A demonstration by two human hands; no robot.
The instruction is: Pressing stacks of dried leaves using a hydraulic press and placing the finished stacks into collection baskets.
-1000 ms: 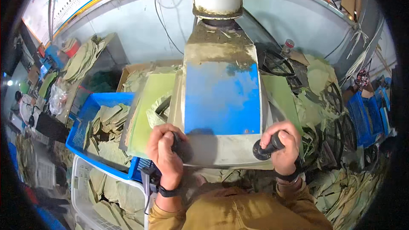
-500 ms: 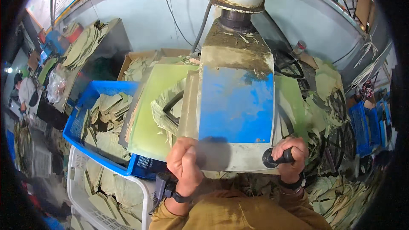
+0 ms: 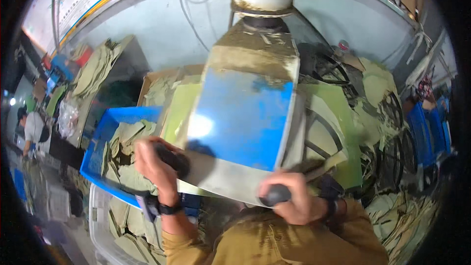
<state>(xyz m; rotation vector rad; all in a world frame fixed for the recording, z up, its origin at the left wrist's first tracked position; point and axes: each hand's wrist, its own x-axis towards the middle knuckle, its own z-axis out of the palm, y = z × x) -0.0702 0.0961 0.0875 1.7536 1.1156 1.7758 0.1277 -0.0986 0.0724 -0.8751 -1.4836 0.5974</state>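
Observation:
A swing-arm cutting press head [image 3: 243, 113], blue on top with a bare metal front edge, spans the middle in front of me. My left hand [image 3: 151, 163] wraps round a black handle [image 3: 172, 161] at its left front corner. At the right front corner my right hand [image 3: 297, 197] is closed round a black ball knob [image 3: 275, 195]. Beneath the head lies a green cutting board [image 3: 351, 152]. To the right of the head, a black curved cutting die [image 3: 327, 131] sits on pale sheet material on that board. The head hides the board's middle.
Left of the press stands a blue basket [image 3: 91, 159] of pale cut pieces, above a white basket [image 3: 98, 216] with more. Black dies [image 3: 392, 147] and scraps [image 3: 402, 221] pile up at the right. A person [image 3: 34, 127] is at far left.
The press head has swung to the left, with both my hands moving along on its handles. The curved die and more of the board's right side now show.

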